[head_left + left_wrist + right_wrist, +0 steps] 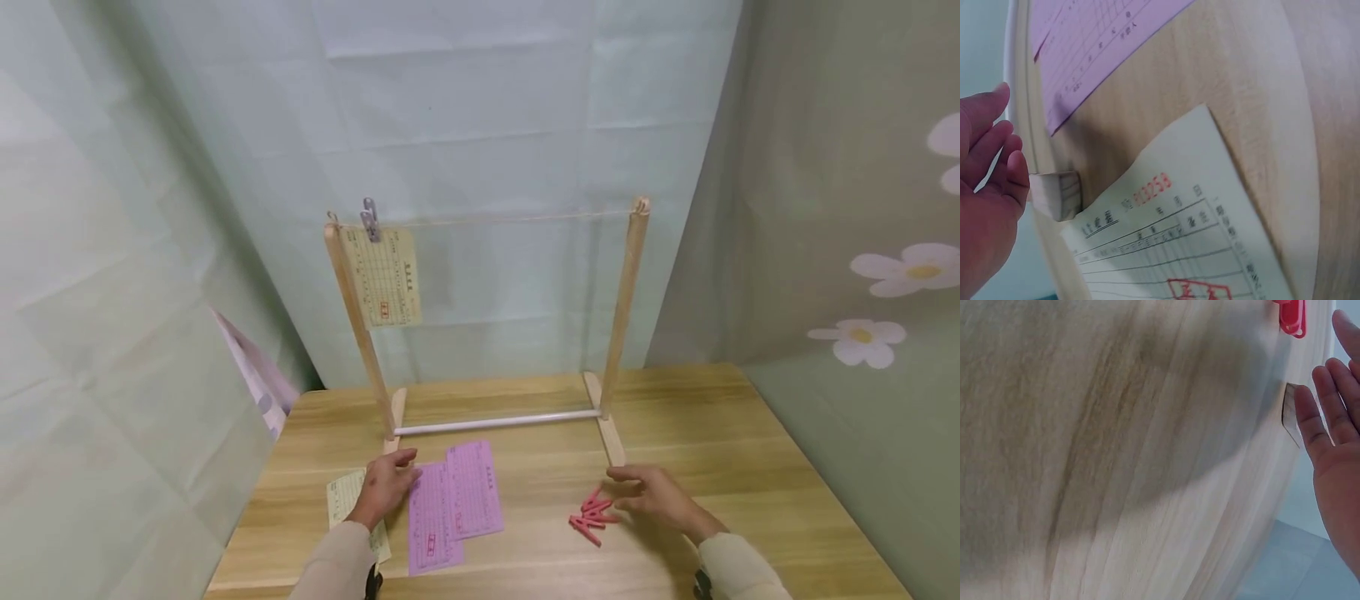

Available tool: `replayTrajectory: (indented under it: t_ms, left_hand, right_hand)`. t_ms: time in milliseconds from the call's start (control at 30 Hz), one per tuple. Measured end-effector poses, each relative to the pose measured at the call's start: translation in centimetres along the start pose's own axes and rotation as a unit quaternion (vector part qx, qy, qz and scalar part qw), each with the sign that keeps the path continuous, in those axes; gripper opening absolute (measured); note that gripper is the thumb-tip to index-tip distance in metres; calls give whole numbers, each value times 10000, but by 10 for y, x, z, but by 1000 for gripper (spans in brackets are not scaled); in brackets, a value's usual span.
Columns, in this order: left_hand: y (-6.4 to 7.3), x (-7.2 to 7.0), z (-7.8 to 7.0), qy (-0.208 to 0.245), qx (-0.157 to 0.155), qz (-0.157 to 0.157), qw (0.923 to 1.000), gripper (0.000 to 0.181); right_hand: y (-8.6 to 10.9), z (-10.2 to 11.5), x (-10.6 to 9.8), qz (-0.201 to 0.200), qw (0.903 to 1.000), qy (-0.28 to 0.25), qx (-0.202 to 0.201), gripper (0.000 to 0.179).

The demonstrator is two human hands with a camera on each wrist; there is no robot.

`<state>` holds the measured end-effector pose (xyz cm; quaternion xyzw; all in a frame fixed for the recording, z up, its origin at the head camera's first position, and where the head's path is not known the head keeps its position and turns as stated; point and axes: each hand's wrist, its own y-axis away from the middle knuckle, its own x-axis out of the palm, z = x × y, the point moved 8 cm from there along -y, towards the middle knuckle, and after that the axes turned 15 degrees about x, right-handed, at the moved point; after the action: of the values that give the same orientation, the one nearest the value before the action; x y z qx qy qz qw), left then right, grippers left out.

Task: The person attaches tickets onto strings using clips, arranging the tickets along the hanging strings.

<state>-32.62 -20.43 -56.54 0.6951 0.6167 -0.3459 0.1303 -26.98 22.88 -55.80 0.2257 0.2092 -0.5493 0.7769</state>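
My left hand (386,487) hovers with loosely bent fingers over a pale yellow receipt slip (342,495) and beside two overlapping purple slips (430,533). The left wrist view shows nothing in that hand (988,187); the yellow slip (1154,237) below bears red print. My right hand (654,495) hangs just right of several red clothespins (592,525), fingers relaxed and holding nothing. In the right wrist view the palm (1341,469) is bare, with part of a red clothespin (1293,317) nearby. Another yellow slip (393,287) hangs from a string, under a greyish clothespin (371,223).
A wooden frame stands at the back of the table (712,433), with a left post (356,308), a right post (624,308) and a white bottom rod (495,422). String (510,219) spans the post tops. Cloth curtains (487,100) surround the table's back and sides.
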Motion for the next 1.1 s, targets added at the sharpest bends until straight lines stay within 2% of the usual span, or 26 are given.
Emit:
replayTrajectory:
  t_ms: [400,500,600,800,1033,1100]
  left_hand:
    - [-4,11,12,-105,-235,-84,9996,35]
    - [-4,11,13,-221,-148,-121,9996,33]
    - [-4,11,13,-339,4,-131,9993,31]
    - [-3,13,14,-343,-49,15,9994,27]
    - [-4,15,11,-904,397,45,9951,27]
    - [-4,15,11,-1046,424,24,9936,27]
  right_hand:
    - [-5,-12,10,9,9989,434,166,47]
    - [-7,-12,12,98,9986,452,256,47]
    - [-9,-10,14,136,9982,560,180,46]
    - [-10,-8,17,177,9969,766,26,42]
    - [-10,-8,16,-60,9934,1144,-2,39]
    - [-10,-8,16,-148,9916,1284,-33,41]
